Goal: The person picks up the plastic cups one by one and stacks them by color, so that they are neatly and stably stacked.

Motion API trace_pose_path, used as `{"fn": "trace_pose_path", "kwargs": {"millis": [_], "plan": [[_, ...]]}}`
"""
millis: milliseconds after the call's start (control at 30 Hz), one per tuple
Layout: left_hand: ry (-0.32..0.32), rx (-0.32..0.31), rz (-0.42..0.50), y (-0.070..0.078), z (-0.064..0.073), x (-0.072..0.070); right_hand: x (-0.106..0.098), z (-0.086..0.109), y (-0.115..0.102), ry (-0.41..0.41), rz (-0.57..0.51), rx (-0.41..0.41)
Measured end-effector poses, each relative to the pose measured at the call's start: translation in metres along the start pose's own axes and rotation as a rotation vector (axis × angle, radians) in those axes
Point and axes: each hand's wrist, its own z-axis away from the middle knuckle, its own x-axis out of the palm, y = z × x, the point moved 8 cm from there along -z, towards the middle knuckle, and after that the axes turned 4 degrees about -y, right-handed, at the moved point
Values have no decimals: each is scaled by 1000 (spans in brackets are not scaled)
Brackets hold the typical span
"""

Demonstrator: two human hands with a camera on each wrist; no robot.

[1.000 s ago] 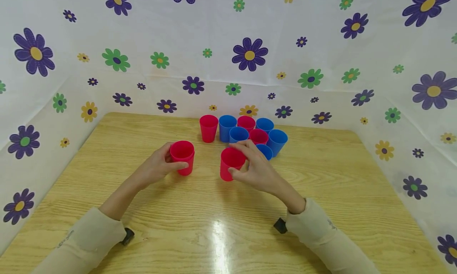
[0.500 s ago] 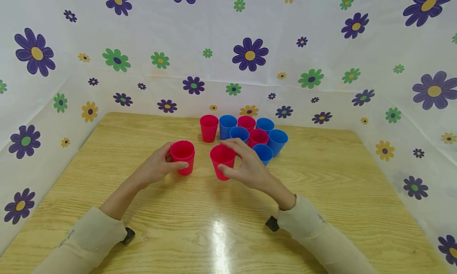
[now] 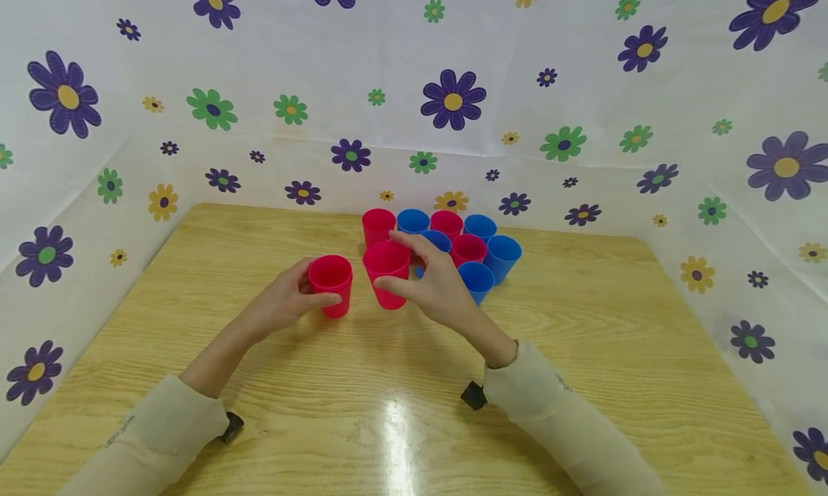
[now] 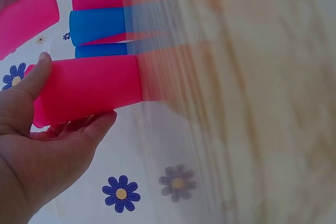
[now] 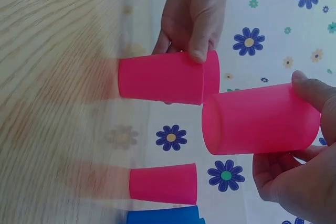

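Note:
My left hand point(image 3: 291, 295) grips a red cup point(image 3: 331, 272) standing upright on the table. A second rim just below its top shows it is nested in another, clear in the right wrist view as a stacked red cup point(image 5: 160, 80) with a rim band. My right hand point(image 3: 440, 287) holds another red cup point(image 3: 387, 257) between thumb and fingers. That cup is lifted off the table, just right of the left hand's stack and slightly tilted. In the right wrist view, the lifted cup's base point(image 5: 212, 124) is near the stack's rim.
Behind the right hand stands a cluster of blue cups point(image 3: 503, 259) and red cups point(image 3: 468, 249) on the wooden table point(image 3: 582, 338). A lone red cup point(image 3: 378, 223) stands at its left end. A flowered white cloth point(image 3: 388, 65) encloses the table at back and sides.
My right hand has carried its red cup leftward and then up, toward the stack. My left hand has stayed in place.

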Motion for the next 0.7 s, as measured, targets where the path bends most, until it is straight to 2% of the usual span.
{"fn": "trace_pose_path", "kwargs": {"millis": [433,700], "plan": [[3,-24,-6,-1,0,-1,1,-22,-5,25,-42,64],[3,11,11,0,1,0,-2,-32,-18,54,-68,5]]}}
